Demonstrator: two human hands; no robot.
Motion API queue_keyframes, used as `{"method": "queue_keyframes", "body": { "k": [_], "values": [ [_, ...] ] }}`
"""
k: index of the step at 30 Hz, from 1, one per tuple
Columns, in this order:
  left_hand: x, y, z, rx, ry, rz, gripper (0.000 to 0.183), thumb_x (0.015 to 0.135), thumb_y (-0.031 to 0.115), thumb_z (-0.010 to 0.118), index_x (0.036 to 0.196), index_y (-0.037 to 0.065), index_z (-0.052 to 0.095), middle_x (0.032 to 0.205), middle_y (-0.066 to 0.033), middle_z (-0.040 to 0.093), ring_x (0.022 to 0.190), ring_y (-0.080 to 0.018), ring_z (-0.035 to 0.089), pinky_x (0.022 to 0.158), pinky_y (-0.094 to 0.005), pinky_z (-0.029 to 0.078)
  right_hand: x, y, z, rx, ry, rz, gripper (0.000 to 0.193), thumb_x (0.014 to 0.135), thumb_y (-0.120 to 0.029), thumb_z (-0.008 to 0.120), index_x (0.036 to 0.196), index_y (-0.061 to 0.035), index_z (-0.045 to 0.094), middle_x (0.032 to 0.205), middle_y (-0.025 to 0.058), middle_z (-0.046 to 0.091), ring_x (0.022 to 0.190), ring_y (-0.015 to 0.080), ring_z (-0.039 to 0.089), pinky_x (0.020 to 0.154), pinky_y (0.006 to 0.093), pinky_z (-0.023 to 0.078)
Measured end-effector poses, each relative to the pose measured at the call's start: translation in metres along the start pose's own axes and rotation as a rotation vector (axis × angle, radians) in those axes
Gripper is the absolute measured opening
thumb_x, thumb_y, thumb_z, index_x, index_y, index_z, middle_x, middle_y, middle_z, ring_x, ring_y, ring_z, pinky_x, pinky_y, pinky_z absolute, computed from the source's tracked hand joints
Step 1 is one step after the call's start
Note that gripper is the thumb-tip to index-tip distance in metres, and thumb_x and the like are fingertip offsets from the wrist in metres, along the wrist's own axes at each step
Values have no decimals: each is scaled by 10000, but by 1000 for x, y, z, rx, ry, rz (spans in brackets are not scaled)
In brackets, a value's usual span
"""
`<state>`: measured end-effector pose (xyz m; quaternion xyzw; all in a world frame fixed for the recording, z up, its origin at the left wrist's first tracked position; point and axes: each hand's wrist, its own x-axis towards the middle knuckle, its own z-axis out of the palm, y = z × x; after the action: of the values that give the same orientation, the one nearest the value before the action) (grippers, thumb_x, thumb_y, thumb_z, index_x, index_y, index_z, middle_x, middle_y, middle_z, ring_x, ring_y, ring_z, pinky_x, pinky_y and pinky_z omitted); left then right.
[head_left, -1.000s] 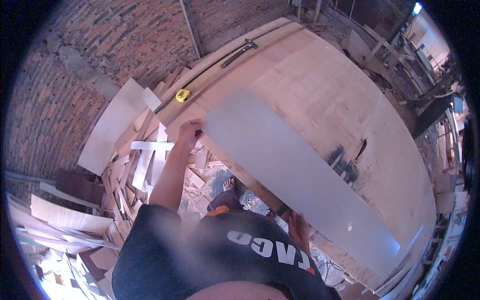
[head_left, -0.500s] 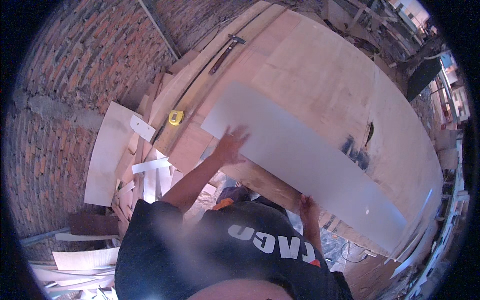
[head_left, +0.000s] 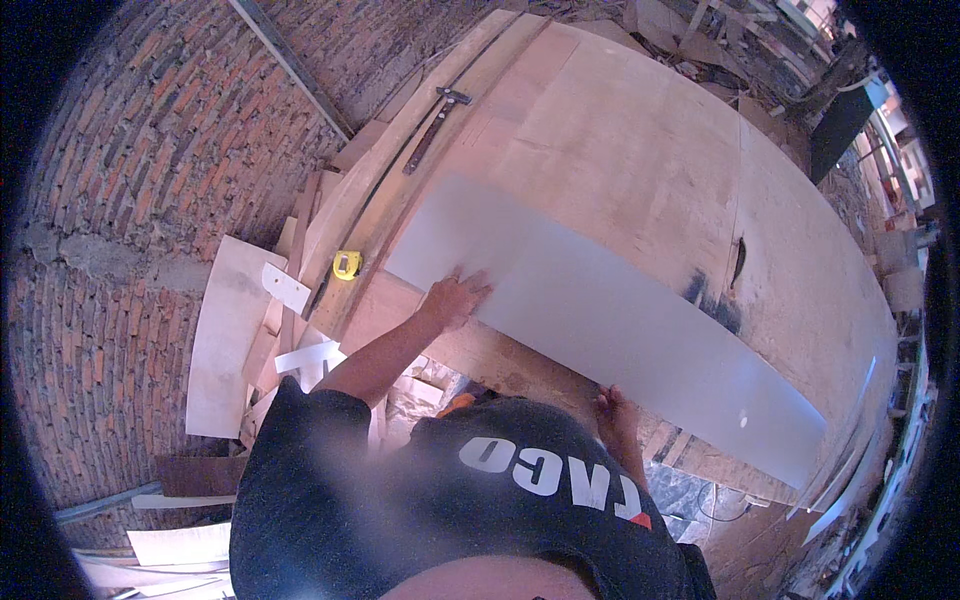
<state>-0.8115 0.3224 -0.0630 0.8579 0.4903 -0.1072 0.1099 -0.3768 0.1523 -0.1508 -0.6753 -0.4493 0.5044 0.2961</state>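
A long, smooth grey-white panel lies slantwise across the near side of a wooden worktable. Its left end lies right by the wooden strip along the table's left side. My left hand rests at the panel's near edge toward that end, fingers stretched over its surface. Farther right along the same edge, my right hand has its fingers curled against the panel, gripping the edge; part of the grip is hard to see. A yellow tape measure and a hammer lie on the table's left strips.
A brick wall rises at the left. Wood offcuts and pale boards lean and lie beside the table, with more strips at the lower left. A dark-edged hole marks the tabletop. Thin strips jut at the right edge.
The panel has shifted so its left end lies closer to the wooden strip. My left hand has drawn back from its surface to the near edge. My right hand stays at the edge.
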Motion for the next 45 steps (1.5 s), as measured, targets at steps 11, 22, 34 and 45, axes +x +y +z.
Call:
{"method": "queue_keyframes", "body": {
  "k": [11, 22, 34, 45],
  "values": [
    [3, -10, -6, 29, -11, -17, 588, 830, 172, 634, 1385, 244, 455, 1525, -49, 308, 1300, -461, 397, 922, -536, 508, -21, -129, 1, -1022, 165, -328, 491, 704, -258, 784, 1153, -158, 610, 1165, 115, 577, 1113, 315, 518, 864, 468, 453],
    [20, -14, -20, 24, -114, 11, 677, 783, 131, 669, 1409, 180, 418, 1491, -159, 353, 1354, -391, 359, 1111, -518, 335, 11, -133, -11, -1010, 127, -375, 458, 717, -42, 641, 1159, -150, 588, 1247, 134, 543, 1151, 346, 522, 826, 440, 540],
    [38, -30, 3, 49, -5, -13, 534, 862, 181, 591, 1376, 267, 477, 1507, -77, 346, 1350, -466, 329, 959, -545, 484, 33, -138, -3, -1083, 108, -287, 459, 780, -113, 669, 1223, -180, 570, 1319, 110, 517, 1206, 332, 494, 865, 480, 504],
    [68, -31, -18, -20, 13, -55, 615, 825, 105, 633, 1390, 266, 454, 1509, -82, 332, 1334, -460, 356, 941, -538, 504, 69, -135, -10, -1198, 138, -363, 510, 707, -71, 678, 1197, -173, 581, 1263, 114, 564, 1122, 324, 554, 826, 450, 526]
  ]
}}
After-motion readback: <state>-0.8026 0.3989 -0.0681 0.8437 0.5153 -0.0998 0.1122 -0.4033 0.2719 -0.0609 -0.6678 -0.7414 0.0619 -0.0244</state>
